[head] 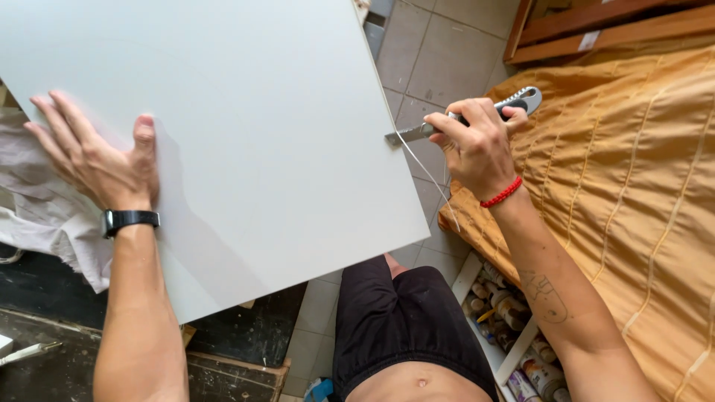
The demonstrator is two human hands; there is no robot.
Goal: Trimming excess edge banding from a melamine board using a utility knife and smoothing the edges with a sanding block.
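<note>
Along the right edge of the white board [246,134]: right hand [477,145], grip clenched round a utility knife [462,119], blade against the edge, peeling a thin strip [428,171]. Left hand [100,160], spread flat, pressing the board down for steadiness.

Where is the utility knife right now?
In the head view, the utility knife is in the right hand, its blade at the white panel's right edge.

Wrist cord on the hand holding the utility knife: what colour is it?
Red: a thin braided wrist cord on the right hand, clearest in the head view.
</note>
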